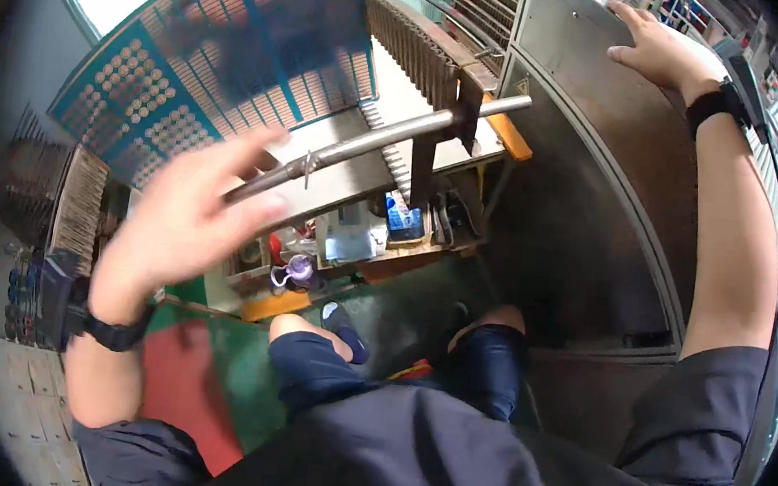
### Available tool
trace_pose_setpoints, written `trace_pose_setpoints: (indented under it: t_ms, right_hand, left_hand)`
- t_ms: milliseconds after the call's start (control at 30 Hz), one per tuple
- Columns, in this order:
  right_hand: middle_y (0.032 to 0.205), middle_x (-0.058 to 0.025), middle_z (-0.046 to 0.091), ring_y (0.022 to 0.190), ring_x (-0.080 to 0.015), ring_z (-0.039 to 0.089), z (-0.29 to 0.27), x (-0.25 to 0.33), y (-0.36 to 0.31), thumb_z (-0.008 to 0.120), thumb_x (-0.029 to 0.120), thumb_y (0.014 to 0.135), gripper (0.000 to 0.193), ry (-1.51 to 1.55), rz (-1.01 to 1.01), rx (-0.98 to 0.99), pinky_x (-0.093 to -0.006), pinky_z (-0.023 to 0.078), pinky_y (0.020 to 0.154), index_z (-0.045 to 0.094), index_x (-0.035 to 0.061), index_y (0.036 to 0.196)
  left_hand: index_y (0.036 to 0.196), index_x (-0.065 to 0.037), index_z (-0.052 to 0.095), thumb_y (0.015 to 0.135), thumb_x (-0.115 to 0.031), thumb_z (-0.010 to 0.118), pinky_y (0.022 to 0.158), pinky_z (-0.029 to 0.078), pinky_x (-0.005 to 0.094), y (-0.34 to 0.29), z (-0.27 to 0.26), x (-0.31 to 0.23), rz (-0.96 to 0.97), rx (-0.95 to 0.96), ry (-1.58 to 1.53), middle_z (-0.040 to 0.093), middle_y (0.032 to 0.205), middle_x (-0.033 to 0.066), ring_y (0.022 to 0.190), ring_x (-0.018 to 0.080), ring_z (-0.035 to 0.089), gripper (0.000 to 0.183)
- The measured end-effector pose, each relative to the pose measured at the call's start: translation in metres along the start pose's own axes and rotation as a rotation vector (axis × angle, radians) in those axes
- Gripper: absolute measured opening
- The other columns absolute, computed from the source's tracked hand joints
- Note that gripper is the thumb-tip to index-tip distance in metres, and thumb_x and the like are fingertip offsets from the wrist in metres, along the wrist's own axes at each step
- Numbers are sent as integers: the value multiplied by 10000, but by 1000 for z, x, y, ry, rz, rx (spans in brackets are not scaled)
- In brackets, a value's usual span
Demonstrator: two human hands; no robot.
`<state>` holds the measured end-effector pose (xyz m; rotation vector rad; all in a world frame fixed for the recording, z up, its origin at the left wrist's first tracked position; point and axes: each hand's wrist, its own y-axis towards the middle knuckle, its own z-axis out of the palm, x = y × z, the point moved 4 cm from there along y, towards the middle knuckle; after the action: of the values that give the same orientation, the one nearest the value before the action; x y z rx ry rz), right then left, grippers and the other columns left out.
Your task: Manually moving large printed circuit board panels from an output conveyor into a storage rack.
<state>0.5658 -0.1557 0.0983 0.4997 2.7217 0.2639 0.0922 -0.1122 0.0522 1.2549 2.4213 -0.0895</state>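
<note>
My left hand (192, 196) is blurred, its thumb and fingers apart on either side of the dark end of a long metal bar (371, 138). A firm grip on it does not show. The bar slants up to the right, across a dark upright bracket (463, 110). My right hand (656, 48) is stretched out at the top edge of a large metal cabinet panel (597, 123), fingers extended and holding nothing. Beyond the bar leans a large teal sheet (230, 40) with pale round spots and rows of slots, above a white worktop (321, 166).
A slotted rack (417, 44) runs along the worktop's far right. Below, a shelf holds a phone-like lit screen (403, 214) and a purple-lidded bottle (294, 271). Another toothed rack (79, 204) stands at left. An orange-yellow corner piece (510, 128) juts out near the bar.
</note>
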Motion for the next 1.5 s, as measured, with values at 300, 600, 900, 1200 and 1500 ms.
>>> trace_pose_setpoints:
  t_ms: [300, 600, 900, 1200, 1500]
  right_hand:
    - [1378, -215, 539, 1253, -388, 537, -35, 23, -17, 614, 464, 906, 647, 15, 54, 69, -472, 441, 1023, 478, 78, 1408]
    - [1462, -187, 479, 1333, -360, 481, -20, 7, -17, 617, 492, 881, 743, 1, 145, 96, -471, 403, 1080, 393, 125, 1486]
    - [1460, -125, 501, 1318, -318, 507, -44, 29, -48, 601, 515, 870, 717, -19, 178, 64, -466, 439, 1046, 417, 183, 1478]
    - [1450, -216, 477, 1330, -380, 476, 0, -14, -3, 641, 415, 875, 717, 9, 83, 4, -457, 406, 1092, 382, 164, 1494]
    - [1467, -237, 448, 1336, -396, 466, 6, -13, 5, 614, 364, 904, 671, 85, -22, -60, -457, 398, 1115, 365, 189, 1503]
  left_hand:
    - [1118, -94, 689, 920, -401, 647, 710, 533, 419, 31, 35, -27, -20, -268, 84, 713, 889, 160, 817, 344, 697, 368]
    - [1021, 19, 658, 970, -262, 607, 777, 499, 359, 43, 33, -16, 47, -279, 164, 651, 922, 166, 851, 294, 642, 290]
    - [1077, -13, 628, 935, -213, 659, 770, 497, 328, 52, 28, -10, 19, -270, -21, 664, 909, 123, 844, 219, 638, 246]
    - [918, -41, 635, 995, -273, 601, 762, 464, 269, 46, 20, 11, 86, -29, -548, 577, 836, -6, 851, 85, 535, 247]
    - [1040, -32, 545, 996, -204, 548, 740, 448, 274, 44, 30, -1, 203, -234, -48, 552, 891, 39, 814, 116, 517, 178]
